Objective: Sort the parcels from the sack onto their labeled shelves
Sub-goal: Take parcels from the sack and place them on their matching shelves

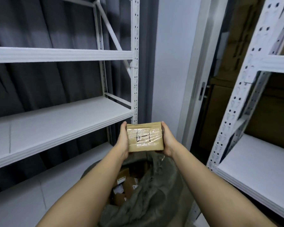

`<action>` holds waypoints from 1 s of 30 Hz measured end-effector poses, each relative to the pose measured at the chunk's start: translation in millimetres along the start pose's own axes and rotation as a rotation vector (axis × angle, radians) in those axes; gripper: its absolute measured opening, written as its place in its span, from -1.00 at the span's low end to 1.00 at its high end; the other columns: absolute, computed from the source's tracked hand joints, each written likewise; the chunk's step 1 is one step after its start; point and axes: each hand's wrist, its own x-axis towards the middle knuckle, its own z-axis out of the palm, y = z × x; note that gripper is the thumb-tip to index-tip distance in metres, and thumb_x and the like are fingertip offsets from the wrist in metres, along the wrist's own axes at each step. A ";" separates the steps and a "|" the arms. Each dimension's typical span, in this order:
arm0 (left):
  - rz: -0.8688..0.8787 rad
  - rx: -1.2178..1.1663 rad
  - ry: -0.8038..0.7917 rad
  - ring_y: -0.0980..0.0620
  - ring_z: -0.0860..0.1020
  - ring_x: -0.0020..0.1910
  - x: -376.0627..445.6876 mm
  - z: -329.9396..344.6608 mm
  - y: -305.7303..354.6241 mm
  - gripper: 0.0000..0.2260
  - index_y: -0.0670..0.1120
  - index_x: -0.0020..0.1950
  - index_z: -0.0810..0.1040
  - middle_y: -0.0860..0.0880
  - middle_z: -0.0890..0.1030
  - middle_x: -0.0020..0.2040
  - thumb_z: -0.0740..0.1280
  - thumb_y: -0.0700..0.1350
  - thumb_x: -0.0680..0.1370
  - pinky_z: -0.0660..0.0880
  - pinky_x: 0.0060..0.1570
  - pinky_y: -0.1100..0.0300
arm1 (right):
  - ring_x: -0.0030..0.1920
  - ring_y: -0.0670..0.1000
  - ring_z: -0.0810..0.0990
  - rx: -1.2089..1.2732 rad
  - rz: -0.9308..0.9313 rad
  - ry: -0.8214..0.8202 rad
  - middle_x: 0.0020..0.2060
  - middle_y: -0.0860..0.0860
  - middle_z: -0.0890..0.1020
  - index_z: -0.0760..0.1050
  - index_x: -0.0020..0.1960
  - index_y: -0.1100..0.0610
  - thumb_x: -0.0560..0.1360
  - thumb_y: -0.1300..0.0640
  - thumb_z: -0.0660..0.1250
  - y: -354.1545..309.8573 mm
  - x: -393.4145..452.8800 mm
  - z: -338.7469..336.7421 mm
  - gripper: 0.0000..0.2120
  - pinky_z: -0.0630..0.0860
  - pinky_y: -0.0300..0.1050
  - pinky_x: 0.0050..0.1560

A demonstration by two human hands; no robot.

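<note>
A small cardboard parcel (145,138), wrapped in clear tape and marked "6-1" in black pen, is held up in front of me. My left hand (123,141) grips its left side and my right hand (168,141) grips its right side, thumbs along the top edges. Below the parcel stands an open grey-green sack (156,197) with several more cardboard parcels (125,184) inside. A white shelf rack (56,125) stands to the left and another white shelf rack (259,164) to the right. No shelf labels are readable.
A dark curtain (39,27) hangs behind the left rack. Between the racks is a white wall and a door frame (202,89) with brown cartons (233,46) stacked beyond it. The left rack's upright post (135,63) stands just behind the parcel.
</note>
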 end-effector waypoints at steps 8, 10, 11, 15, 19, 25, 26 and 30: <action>0.034 0.069 -0.170 -0.07 0.68 -0.33 -63.2 83.2 -3.5 -0.43 -0.07 -0.13 0.62 -0.11 0.70 -0.25 0.00 0.31 0.56 0.57 -0.40 0.12 | -0.32 0.05 0.71 0.000 -0.124 0.120 -0.28 0.08 0.72 0.59 -0.05 0.07 0.56 -0.36 -0.05 -29.9 -87.5 -67.0 -0.38 0.57 -0.14 -0.44; 0.063 0.106 -0.176 -0.05 0.67 -0.35 -78.6 107.4 -9.9 -0.45 -0.05 -0.14 0.61 -0.08 0.70 -0.28 0.00 0.31 0.56 0.56 -0.38 0.15 | -0.30 0.02 0.71 -0.004 -0.159 0.164 -0.26 0.05 0.72 0.59 -0.04 0.05 0.55 -0.36 -0.05 -34.9 -112.4 -88.4 -0.39 0.57 -0.16 -0.40; 0.072 0.117 -0.177 -0.04 0.67 -0.36 -87.1 119.7 -14.1 -0.45 -0.04 -0.15 0.60 -0.07 0.69 -0.30 0.00 0.32 0.56 0.55 -0.36 0.15 | -0.30 0.02 0.71 0.002 -0.172 0.182 -0.26 0.05 0.72 0.59 -0.03 0.04 0.55 -0.36 -0.05 -37.3 -125.8 -99.6 -0.39 0.58 -0.16 -0.39; 0.055 0.160 -0.222 -0.05 0.64 -0.25 -131.8 173.8 -35.0 -0.45 -0.02 -0.20 0.58 -0.05 0.68 -0.30 0.00 0.35 0.53 0.54 0.00 0.05 | -0.26 0.04 0.72 0.014 -0.229 0.246 -0.24 0.05 0.72 0.58 -0.01 0.04 0.55 -0.35 -0.02 -47.4 -188.2 -148.1 -0.43 0.60 -0.11 -0.30; 0.025 0.130 -0.314 0.03 0.62 -0.51 -186.2 227.9 -54.8 -0.47 -0.05 -0.22 0.53 -0.03 0.64 -0.44 0.00 0.31 0.56 0.51 -0.55 0.22 | -0.37 0.00 0.70 0.003 -0.282 0.314 -0.32 0.03 0.71 0.57 -0.06 0.04 0.55 -0.34 -0.01 -56.2 -254.3 -194.8 -0.45 0.55 -0.18 -0.48; 0.051 0.148 -0.423 0.00 0.64 -0.38 -260.6 311.1 -79.8 -0.51 -0.01 -0.18 0.55 -0.03 0.66 -0.36 0.02 0.32 0.53 0.54 -0.34 0.19 | -0.37 -0.04 0.69 -0.023 -0.357 0.415 -0.28 -0.02 0.72 0.60 -0.09 -0.01 0.55 -0.36 -0.03 -74.8 -359.0 -261.7 -0.44 0.51 -0.28 -0.46; 0.068 0.156 -0.432 0.02 0.64 -0.40 -271.9 324.0 -82.3 -0.52 0.00 -0.19 0.55 -0.01 0.66 -0.38 0.03 0.32 0.53 0.53 -0.37 0.21 | -0.37 -0.05 0.69 -0.036 -0.376 0.436 -0.29 -0.02 0.72 0.60 -0.09 -0.02 0.55 -0.35 -0.04 -78.9 -375.7 -270.4 -0.44 0.52 -0.28 -0.46; 0.098 0.143 -0.513 0.03 0.63 -0.46 -316.4 371.5 -85.8 -0.53 0.01 -0.23 0.56 0.00 0.66 -0.40 0.07 0.32 0.51 0.54 -0.45 0.22 | -0.26 -0.03 0.71 -0.034 -0.463 0.491 -0.23 -0.03 0.73 0.61 -0.06 -0.04 0.55 -0.36 -0.05 -95.2 -438.6 -297.3 -0.44 0.60 -0.20 -0.32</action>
